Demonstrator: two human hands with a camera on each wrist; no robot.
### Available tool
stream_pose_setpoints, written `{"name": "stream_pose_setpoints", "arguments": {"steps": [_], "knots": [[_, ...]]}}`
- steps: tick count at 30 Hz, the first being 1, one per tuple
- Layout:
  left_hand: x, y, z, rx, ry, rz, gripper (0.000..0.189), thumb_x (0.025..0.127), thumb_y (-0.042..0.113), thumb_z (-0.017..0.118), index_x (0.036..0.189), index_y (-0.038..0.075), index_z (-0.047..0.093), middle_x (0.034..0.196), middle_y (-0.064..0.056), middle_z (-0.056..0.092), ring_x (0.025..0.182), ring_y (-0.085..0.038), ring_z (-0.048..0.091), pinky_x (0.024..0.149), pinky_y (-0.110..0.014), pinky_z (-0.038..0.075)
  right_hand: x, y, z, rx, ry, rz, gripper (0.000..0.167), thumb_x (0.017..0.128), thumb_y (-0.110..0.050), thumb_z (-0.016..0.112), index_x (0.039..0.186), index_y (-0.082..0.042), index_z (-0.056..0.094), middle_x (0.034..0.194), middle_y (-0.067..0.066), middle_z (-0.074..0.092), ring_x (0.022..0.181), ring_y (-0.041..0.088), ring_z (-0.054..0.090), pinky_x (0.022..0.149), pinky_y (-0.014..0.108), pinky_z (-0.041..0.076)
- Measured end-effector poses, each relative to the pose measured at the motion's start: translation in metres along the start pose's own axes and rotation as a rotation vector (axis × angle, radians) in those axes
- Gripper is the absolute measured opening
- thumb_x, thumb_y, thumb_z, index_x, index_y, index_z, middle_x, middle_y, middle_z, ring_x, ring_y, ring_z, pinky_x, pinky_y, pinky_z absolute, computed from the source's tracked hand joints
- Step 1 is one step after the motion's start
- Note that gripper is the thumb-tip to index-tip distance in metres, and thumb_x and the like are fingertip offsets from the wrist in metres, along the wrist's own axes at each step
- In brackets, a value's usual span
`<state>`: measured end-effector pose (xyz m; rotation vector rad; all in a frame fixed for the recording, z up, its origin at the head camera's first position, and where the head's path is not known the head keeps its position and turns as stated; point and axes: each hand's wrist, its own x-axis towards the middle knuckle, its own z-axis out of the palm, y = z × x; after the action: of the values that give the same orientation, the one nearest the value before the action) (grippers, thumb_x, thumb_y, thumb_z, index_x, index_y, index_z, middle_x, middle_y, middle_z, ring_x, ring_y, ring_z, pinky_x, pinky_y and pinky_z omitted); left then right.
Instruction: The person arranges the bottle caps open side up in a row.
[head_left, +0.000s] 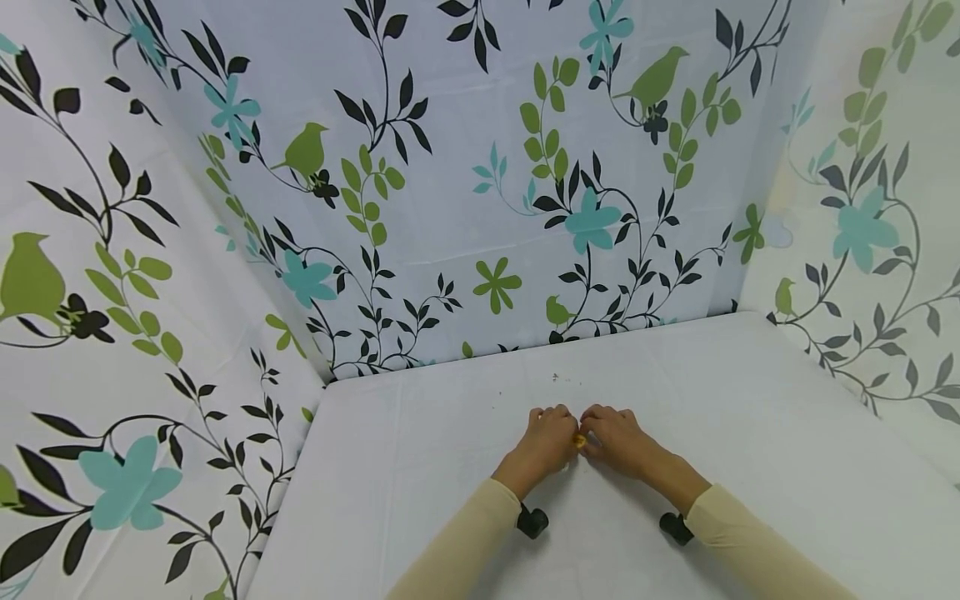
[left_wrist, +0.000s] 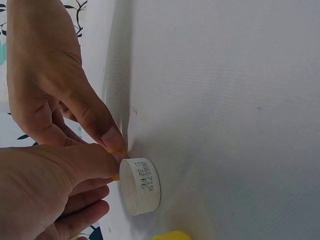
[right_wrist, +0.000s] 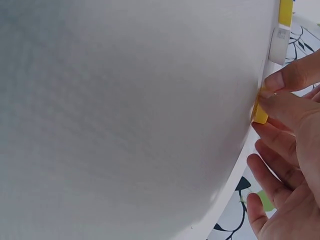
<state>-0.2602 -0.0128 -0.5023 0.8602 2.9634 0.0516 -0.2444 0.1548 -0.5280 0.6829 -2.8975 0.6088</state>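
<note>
Both hands meet over the white table, pinching a small yellow piece [head_left: 581, 440] between them. In the right wrist view the yellow piece [right_wrist: 260, 114] looks flat-sided, its middle covered by fingertips. My right hand [head_left: 618, 440] grips it by thumb and forefinger, the other fingers loosely bent. My left hand [head_left: 550, 437] holds its other end, thumb tip close to the right thumb. Just beside the left thumb, a white round cap [left_wrist: 146, 187] printed with dark characters stands on its edge. What exactly the yellow piece is, I cannot tell.
A second yellow object [left_wrist: 172, 235] lies near the white cap, cut off by the frame edge. The white-covered table [head_left: 420, 483] carries a few tiny reddish specks [head_left: 556, 377] beyond the hands. Leaf-and-bird patterned curtains [head_left: 495, 208] enclose it at the back and both sides.
</note>
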Motion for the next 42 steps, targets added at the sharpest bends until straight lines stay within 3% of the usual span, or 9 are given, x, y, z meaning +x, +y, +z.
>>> {"name": "stream_pose_setpoints", "arguments": {"steps": [5,13,20,27,35,42], "knots": [[0.000,-0.001,0.000,-0.039,-0.007,-0.002,0.022,0.098,0.029,0.079,0.115,0.016,0.075,0.118,0.001,0.067,0.109,-0.017,0.063,0.107,-0.043,0.044,0.000,0.001,-0.004,0.007,-0.015,0.002,0.016,0.092,-0.025,0.084,0.100,-0.012,0.078,0.126,0.010,0.069,0.121,0.033,0.064,0.097,0.058,0.047],[-0.002,-0.002,-0.003,-0.076,-0.003,-0.029,0.030,0.094,0.041,0.081,0.110,0.016,0.075,0.119,0.002,0.064,0.109,-0.016,0.061,0.108,-0.042,0.041,0.000,0.003,-0.017,0.118,-0.034,0.078,0.013,0.089,-0.026,0.085,0.088,-0.015,0.078,0.132,0.013,0.067,0.128,0.037,0.062,0.096,0.061,0.044],[-0.003,0.000,-0.003,-0.087,0.027,-0.005,0.029,0.095,0.044,0.079,0.105,0.017,0.075,0.116,0.003,0.064,0.108,-0.016,0.062,0.110,-0.044,0.041,-0.006,0.004,-0.018,0.193,-0.076,0.141,0.018,0.094,-0.032,0.079,0.080,-0.020,0.078,0.134,0.015,0.066,0.131,0.040,0.059,0.097,0.067,0.040],[-0.006,0.005,-0.001,-0.125,0.032,-0.013,0.038,0.088,0.053,0.084,0.097,0.017,0.072,0.111,0.004,0.063,0.106,-0.016,0.063,0.112,-0.045,0.038,-0.011,0.000,-0.020,0.224,-0.093,0.167,0.021,0.095,-0.032,0.076,0.083,-0.015,0.078,0.134,0.015,0.066,0.129,0.041,0.060,0.098,0.075,0.037],[-0.009,0.011,0.006,-0.056,0.034,-0.005,0.034,0.096,0.050,0.075,0.105,0.017,0.074,0.118,0.004,0.062,0.111,-0.014,0.061,0.112,-0.044,0.038,-0.017,-0.003,-0.021,0.246,-0.088,0.184,0.019,0.097,-0.028,0.074,0.085,-0.013,0.080,0.133,0.013,0.067,0.128,0.039,0.060,0.098,0.070,0.036],[-0.015,0.015,0.003,-0.071,0.067,0.018,0.031,0.095,0.043,0.079,0.109,0.016,0.077,0.116,0.003,0.061,0.107,-0.012,0.060,0.110,-0.043,0.039,-0.023,0.000,-0.021,0.244,-0.067,0.168,0.018,0.099,-0.023,0.073,0.089,-0.011,0.081,0.130,0.013,0.068,0.126,0.040,0.062,0.097,0.072,0.037]]}}
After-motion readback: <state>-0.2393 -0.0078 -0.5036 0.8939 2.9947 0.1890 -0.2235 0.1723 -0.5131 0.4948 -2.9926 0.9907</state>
